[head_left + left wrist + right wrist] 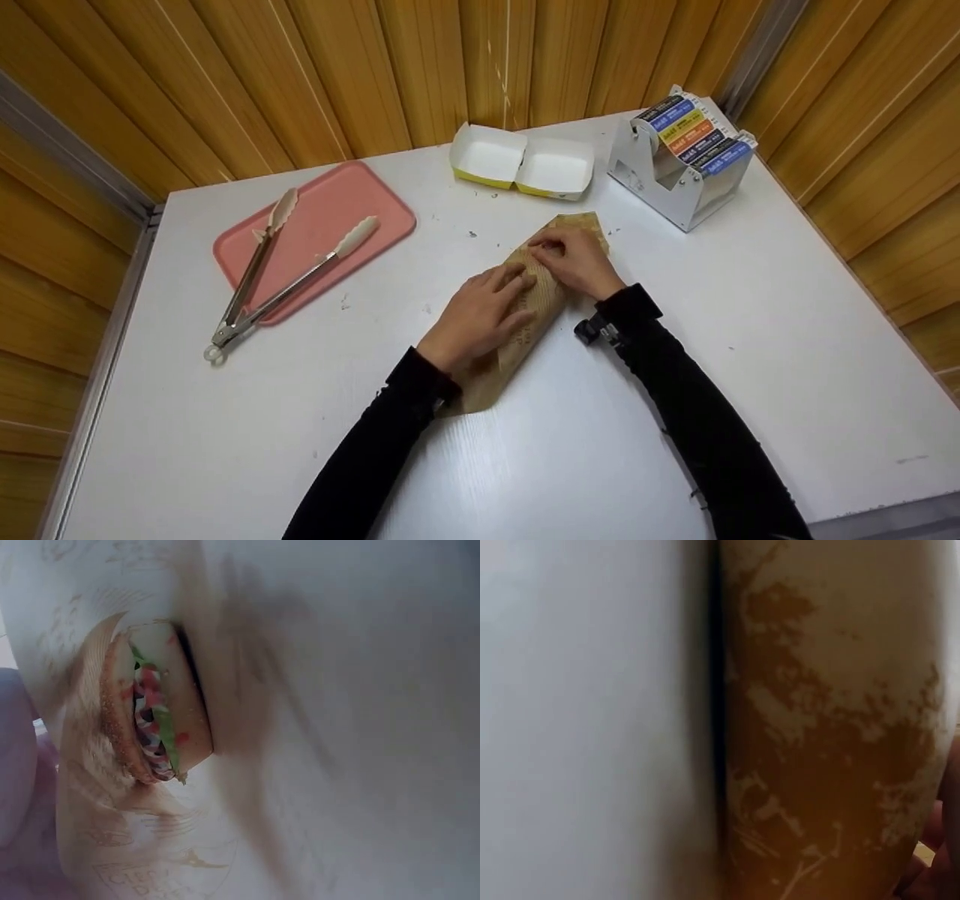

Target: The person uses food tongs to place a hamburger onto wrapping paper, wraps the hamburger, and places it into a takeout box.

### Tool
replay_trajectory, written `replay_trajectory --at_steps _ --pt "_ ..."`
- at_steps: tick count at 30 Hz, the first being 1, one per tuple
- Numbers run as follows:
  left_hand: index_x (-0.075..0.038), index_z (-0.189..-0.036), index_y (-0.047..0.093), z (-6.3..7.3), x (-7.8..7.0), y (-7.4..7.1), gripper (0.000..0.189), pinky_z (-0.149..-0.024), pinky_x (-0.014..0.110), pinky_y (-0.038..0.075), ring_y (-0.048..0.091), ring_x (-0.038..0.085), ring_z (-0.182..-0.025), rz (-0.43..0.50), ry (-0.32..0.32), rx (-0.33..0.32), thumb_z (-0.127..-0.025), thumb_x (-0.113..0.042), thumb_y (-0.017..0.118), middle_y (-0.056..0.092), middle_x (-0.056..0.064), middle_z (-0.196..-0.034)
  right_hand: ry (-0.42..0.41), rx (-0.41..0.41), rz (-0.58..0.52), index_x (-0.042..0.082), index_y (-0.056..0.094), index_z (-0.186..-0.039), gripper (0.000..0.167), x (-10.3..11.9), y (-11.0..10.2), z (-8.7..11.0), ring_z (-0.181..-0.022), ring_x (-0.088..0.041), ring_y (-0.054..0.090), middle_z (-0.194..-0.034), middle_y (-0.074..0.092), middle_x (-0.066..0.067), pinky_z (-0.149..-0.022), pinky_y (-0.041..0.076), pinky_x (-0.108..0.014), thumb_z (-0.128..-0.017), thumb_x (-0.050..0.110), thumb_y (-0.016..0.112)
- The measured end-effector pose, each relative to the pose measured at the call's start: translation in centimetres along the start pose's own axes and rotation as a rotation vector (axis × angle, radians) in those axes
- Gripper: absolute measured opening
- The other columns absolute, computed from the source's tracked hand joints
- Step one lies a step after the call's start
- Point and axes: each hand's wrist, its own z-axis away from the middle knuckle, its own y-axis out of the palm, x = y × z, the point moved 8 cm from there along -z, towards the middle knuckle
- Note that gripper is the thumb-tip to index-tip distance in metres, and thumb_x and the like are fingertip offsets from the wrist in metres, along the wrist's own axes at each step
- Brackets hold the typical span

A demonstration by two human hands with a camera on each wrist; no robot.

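A sheet of brown printed wrapping paper [541, 300] lies folded around a hamburger [154, 716], slanting across the middle of the table. In the left wrist view, the burger's bun, green lettuce and red sauce show through the paper's open end. My left hand [478, 315] rests on top of the wrapped burger with its fingers spread loosely. At the far end, my right hand [579, 259] pinches the paper between thumb and bent fingers. The right wrist view holds a close, blurred side of the paper [817, 765], with part of a finger at the right edge.
Metal tongs [289, 292] with pale tips lie spread across a pink tray [330, 202] at the left. An opened white-and-yellow burger box [517, 180] stands at the back. A metal dispenser [679, 187] with several coloured label rolls is at the back right. Wooden panels [420, 67] border the white table.
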Motion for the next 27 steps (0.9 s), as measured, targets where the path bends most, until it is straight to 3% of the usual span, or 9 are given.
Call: replay_trajectory --at_steps 5,11,15,18,22,24,27 --pt "-0.013 -0.157 0.046 0.0 -0.3 0.1 0.062 -0.122 0.049 0.034 0.036 0.028 -0.152 -0.038 0.007 0.001 -0.107 -0.050 0.049 0.040 0.007 -0.165 0.015 -0.012 0.033 0.003 0.079 -0.112 0.022 0.0 -0.2 0.0 -0.104 -0.032 0.067 -0.114 0.075 -0.017 -0.093 0.052 -0.046 -0.099 0.017 0.068" --pt "-0.021 -0.160 0.041 0.1 -0.3 0.3 0.059 -0.123 0.049 0.033 0.036 0.029 -0.153 -0.071 0.012 -0.001 -0.109 -0.048 0.045 0.040 0.007 -0.165 0.073 0.038 0.124 0.004 0.077 -0.118 0.027 -0.7 -0.5 0.0 -0.106 -0.032 0.065 -0.116 0.073 -0.016 -0.095 0.051 -0.048 -0.100 0.023 0.067" --pt "-0.021 -0.159 0.044 0.1 -0.3 0.3 0.057 -0.122 0.049 0.033 0.037 0.028 -0.152 -0.056 -0.003 0.007 -0.109 -0.048 0.045 0.041 0.006 -0.165 0.128 -0.020 0.196 0.003 0.072 -0.126 0.035 -1.5 -3.1 0.7 -0.110 -0.039 0.061 -0.120 0.068 -0.021 -0.096 0.050 -0.054 -0.100 0.026 0.067" --pt "-0.021 -0.158 0.045 0.0 -0.2 0.4 0.057 -0.122 0.050 0.034 0.037 0.028 -0.152 -0.042 -0.011 0.009 -0.109 -0.048 0.045 0.042 0.006 -0.164 0.258 -0.059 0.234 -0.001 0.059 -0.139 0.054 -3.0 -5.6 1.9 -0.111 -0.043 0.057 -0.124 0.061 -0.027 -0.094 0.047 -0.058 -0.102 0.038 0.061" --pt "-0.021 -0.157 0.046 -0.2 -0.2 0.4 0.056 -0.121 0.051 0.035 0.038 0.028 -0.151 -0.038 -0.022 0.016 -0.108 -0.049 0.046 0.043 0.006 -0.163 0.435 0.083 0.141 -0.006 0.027 -0.159 0.095 -5.4 -5.9 3.2 -0.104 -0.040 0.063 -0.129 0.056 -0.030 -0.093 0.050 -0.053 -0.099 0.063 0.054" --pt "-0.020 -0.156 0.047 -0.3 -0.3 0.3 0.056 -0.120 0.050 0.036 0.039 0.027 -0.151 -0.033 -0.021 0.022 -0.108 -0.049 0.046 0.045 0.006 -0.162 0.501 0.156 0.028 -0.003 0.010 -0.163 0.113 -6.2 -5.2 3.5 -0.105 -0.039 0.064 -0.135 0.054 -0.031 -0.097 0.050 -0.051 -0.093 0.070 0.061" --pt "-0.020 -0.153 0.050 -0.5 -0.4 0.2 0.055 -0.121 0.049 0.035 0.040 0.026 -0.150 -0.021 -0.013 0.033 -0.108 -0.050 0.046 0.047 0.006 -0.158 0.562 0.182 -0.085 0.001 -0.003 -0.165 0.128 -6.6 -4.5 3.6 -0.126 -0.041 0.057 -0.152 0.042 -0.033 -0.112 0.044 -0.052 -0.085 0.067 0.074"
